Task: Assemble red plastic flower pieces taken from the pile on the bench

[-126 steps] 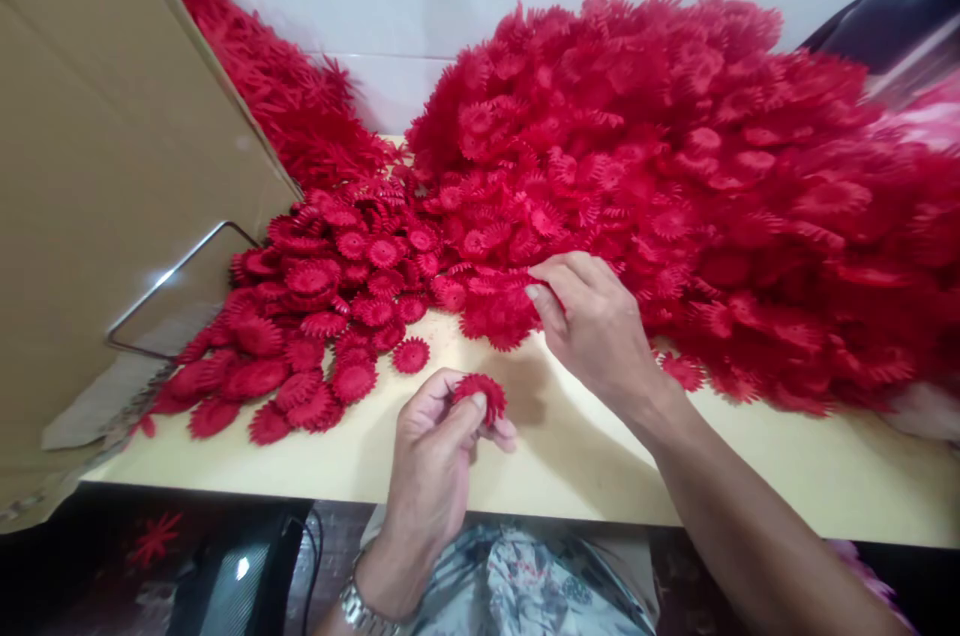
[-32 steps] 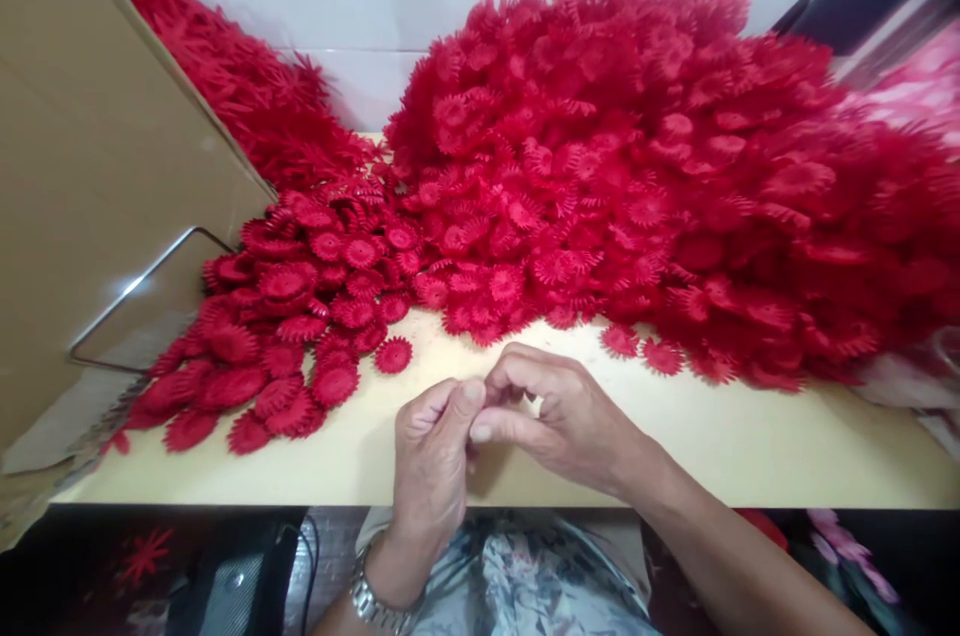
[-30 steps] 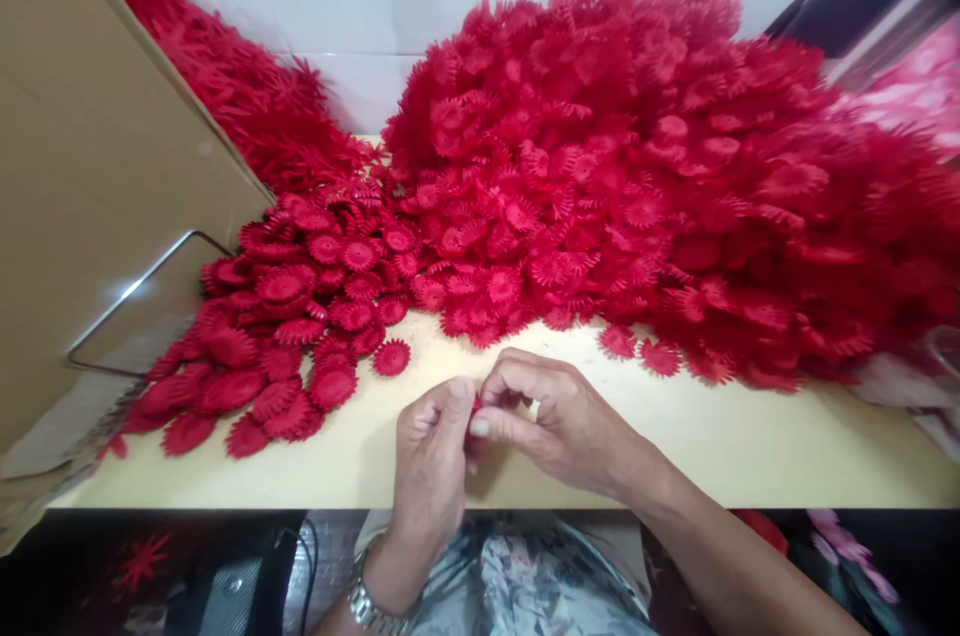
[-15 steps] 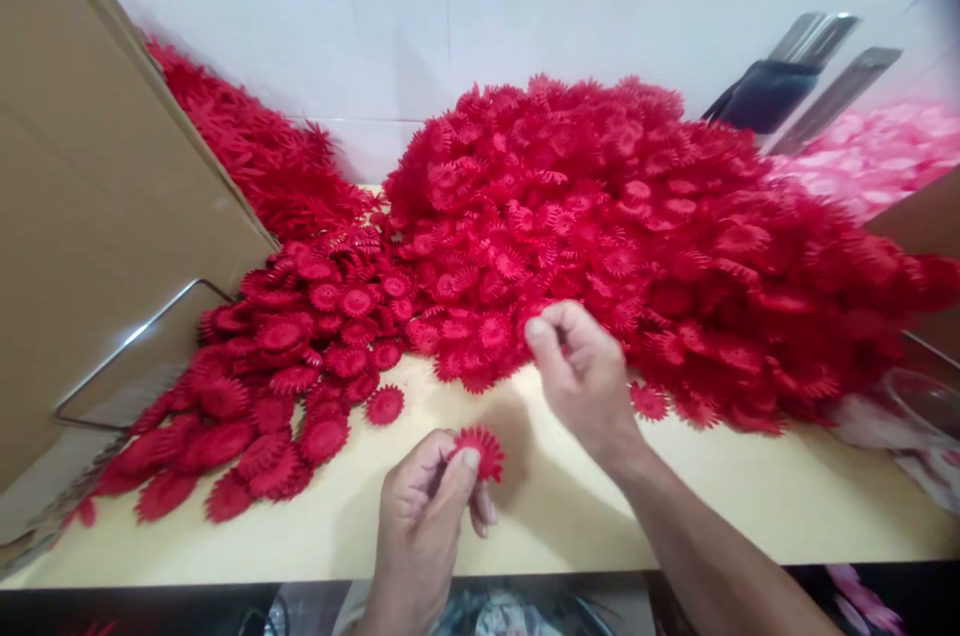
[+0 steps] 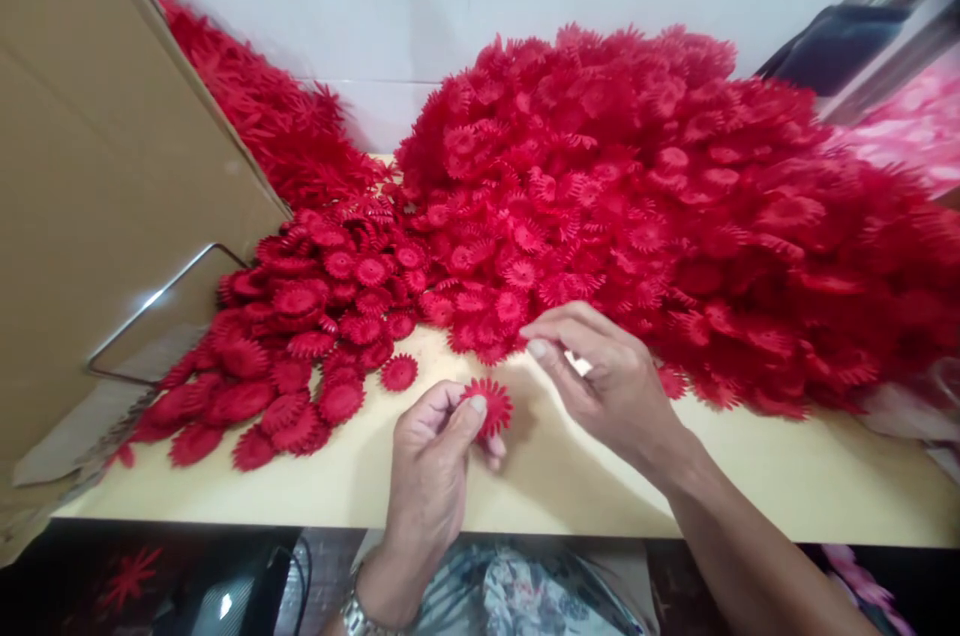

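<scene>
Red flower: a small plastic flower (image 5: 491, 405) pinched between thumb and fingers of the left hand (image 5: 435, 461), above the tabletop's (image 5: 750, 486) near edge.
Right hand: right hand (image 5: 611, 381) just beside it, fingers loosely curled, holding nothing.
Big pile: red flowers (image 5: 660, 206) heaped along the far edge.
Small pile: flatter flowers (image 5: 300, 336) towards the left edge, beside the cardboard (image 5: 97, 196).

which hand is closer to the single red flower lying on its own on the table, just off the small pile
Left. The left hand, pinching a red flower piece, sits just right of and below the lone flower. The right hand is farther right, at the big pile's edge.
</scene>
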`<state>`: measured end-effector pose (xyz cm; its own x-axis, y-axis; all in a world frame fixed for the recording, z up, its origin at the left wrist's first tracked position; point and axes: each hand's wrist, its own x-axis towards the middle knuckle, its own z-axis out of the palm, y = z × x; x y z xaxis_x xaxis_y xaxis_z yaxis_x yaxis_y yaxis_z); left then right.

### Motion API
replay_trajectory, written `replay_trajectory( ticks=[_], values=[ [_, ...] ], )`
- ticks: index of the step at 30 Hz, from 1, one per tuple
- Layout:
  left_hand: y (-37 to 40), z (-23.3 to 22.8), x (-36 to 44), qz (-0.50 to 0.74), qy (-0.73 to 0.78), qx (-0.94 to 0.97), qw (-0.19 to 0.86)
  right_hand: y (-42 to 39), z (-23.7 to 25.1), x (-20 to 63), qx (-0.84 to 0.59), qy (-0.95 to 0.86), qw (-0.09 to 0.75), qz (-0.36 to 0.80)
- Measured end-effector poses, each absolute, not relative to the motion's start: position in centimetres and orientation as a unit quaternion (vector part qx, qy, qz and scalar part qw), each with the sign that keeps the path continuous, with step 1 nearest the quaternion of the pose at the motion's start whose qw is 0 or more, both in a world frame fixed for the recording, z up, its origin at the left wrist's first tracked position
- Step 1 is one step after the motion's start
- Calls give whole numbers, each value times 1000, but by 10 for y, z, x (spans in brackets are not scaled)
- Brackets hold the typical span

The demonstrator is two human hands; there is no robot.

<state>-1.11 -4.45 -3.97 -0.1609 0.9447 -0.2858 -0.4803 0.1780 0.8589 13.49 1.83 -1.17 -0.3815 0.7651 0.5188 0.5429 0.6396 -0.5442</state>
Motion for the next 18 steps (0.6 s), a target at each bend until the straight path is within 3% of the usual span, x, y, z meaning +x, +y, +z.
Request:
replay_trajectory(
  ticks=[4,9,14,18],
  values=[
    [-45,-43,-7,602,496,260,570,-4,-12,130,-388,-791,378,285],
    [-49,-48,-4,595,489,285,571,-9,-15,123,-382,-776,324,383],
    [-55,-55,-5,559,481,300,605,-8,-18,128,-381,-793,291,377],
    [-54,-53,-6,560,469,330,598,-12,-23,126,-386,-787,341,339]
  ],
)
